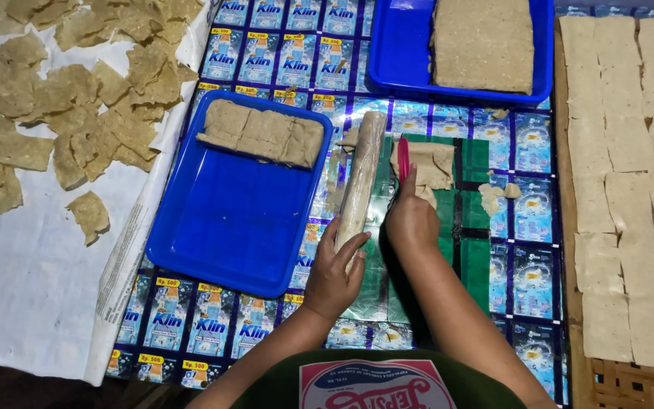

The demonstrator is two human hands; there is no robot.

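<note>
My left hand (334, 276) grips the near end of a pale rolling pin (360, 178) that lies lengthwise on a green plastic sheet (472, 254). My right hand (412, 220) holds a red-handled tool (403, 159) against a piece of tan dough (427, 165) on that sheet. Small dough scraps (493, 195) lie just right of it. A blue tray (228, 227) to the left carries several folded dough slabs (263, 133) along its far edge.
A second blue tray (395, 60) at the back holds a big dough block (483, 42). Thin rectangular sheets (626, 189) cover a woven rack on the right. Torn dried pieces (77, 98) lie on white paper at the left. A printed sachet-pattern mat (213, 326) covers the surface.
</note>
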